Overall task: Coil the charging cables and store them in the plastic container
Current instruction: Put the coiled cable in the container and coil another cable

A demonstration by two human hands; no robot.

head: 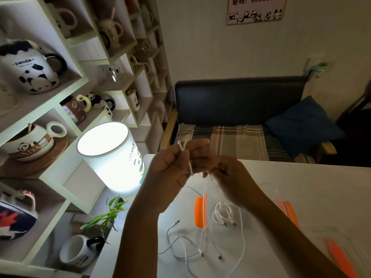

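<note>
Both hands are raised above the white table. My left hand pinches a folded loop of a white charging cable. My right hand holds the same cable lower down, and its tail hangs down to the table. Below sits the clear plastic container with orange clips. A coiled white cable lies inside it. Loose white cables sprawl on the table in front of the container.
A lit cylindrical lamp stands at the table's left edge, with a small green plant beside it. Shelves of panda mugs fill the left side. The container's lid with orange clips lies at the right. A dark bench stands behind the table.
</note>
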